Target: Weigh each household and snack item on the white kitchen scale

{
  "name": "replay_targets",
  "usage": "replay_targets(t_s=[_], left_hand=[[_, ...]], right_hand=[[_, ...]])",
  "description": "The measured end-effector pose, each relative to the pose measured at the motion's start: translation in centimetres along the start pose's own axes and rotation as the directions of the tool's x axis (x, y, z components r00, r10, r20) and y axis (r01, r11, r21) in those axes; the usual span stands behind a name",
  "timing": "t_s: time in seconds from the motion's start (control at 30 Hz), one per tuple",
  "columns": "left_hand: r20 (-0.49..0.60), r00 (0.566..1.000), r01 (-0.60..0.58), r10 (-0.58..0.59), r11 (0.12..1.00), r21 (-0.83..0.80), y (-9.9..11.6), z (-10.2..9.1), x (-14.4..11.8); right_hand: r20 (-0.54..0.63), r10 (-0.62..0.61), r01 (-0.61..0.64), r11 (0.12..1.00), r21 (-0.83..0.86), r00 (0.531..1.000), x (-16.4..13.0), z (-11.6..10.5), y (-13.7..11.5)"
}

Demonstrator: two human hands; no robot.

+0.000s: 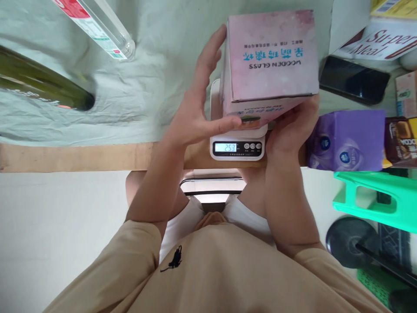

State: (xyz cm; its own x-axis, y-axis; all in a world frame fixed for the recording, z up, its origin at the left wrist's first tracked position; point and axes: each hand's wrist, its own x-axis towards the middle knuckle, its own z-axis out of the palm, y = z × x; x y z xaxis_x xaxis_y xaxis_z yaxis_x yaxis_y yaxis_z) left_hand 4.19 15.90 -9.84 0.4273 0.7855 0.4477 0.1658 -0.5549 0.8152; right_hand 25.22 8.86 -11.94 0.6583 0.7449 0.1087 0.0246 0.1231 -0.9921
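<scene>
A pink cardboard box (272, 78) printed "WOODEN GLASS" is over a white digital kitchen scale (213, 145), hiding most of its platform. Whether the box rests fully on it I cannot tell. The lit display appears to read 253; a decimal point is unclear. My left hand (198, 108) holds the box from the left, fingers stretched along that side and thumb across the near face. At the near right corner, my right hand (295, 124) grips the box, its fingers partly hidden beneath and behind it.
Left lie a clear plastic bottle (107, 32) and a dark green bottle (42, 80). Right are a black phone (355, 80), a purple pack (353, 139), a brown snack pack (402, 139) and a "Super Meal" box (379, 41). A green stool (355, 191) stands below the wooden table edge (81, 157).
</scene>
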Motion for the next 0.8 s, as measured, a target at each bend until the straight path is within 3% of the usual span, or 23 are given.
replay_targets(t_s=[0.1,0.23,0.37,0.6,0.7,0.8], left_hand=[[0.061,0.996,-0.062,0.068,0.993,-0.103,0.1,1.1,0.4],[-0.041,0.996,0.073,-0.081,0.983,-0.171,-0.6,1.5,0.4],[-0.066,0.998,-0.006,-0.003,0.991,-0.135,-0.8,1.8,0.1],[-0.117,0.962,-0.262,0.245,0.952,-0.16,1.0,2.2,-0.8],[-0.058,0.965,-0.259,0.255,0.96,-0.101,1.6,1.7,-1.8],[0.015,0.971,-0.24,0.24,0.971,0.015,2.9,1.0,-3.1]], right_hand=[[-0.01,-0.012,0.011,0.999,-0.048,1.0,0.0,-0.5,0.0],[-0.006,-0.061,0.06,0.993,-0.105,0.998,0.0,-1.2,-0.1],[0.074,-0.196,0.205,0.969,-0.141,0.978,-0.7,-1.7,-0.3],[0.148,-0.476,0.496,0.855,-0.151,0.867,-4.1,-3.8,-3.1],[0.296,-0.55,0.611,0.772,-0.175,0.781,-4.7,-4.9,-6.2],[0.523,-0.461,0.653,0.708,-0.271,0.717,-4.3,-5.6,-9.5]])
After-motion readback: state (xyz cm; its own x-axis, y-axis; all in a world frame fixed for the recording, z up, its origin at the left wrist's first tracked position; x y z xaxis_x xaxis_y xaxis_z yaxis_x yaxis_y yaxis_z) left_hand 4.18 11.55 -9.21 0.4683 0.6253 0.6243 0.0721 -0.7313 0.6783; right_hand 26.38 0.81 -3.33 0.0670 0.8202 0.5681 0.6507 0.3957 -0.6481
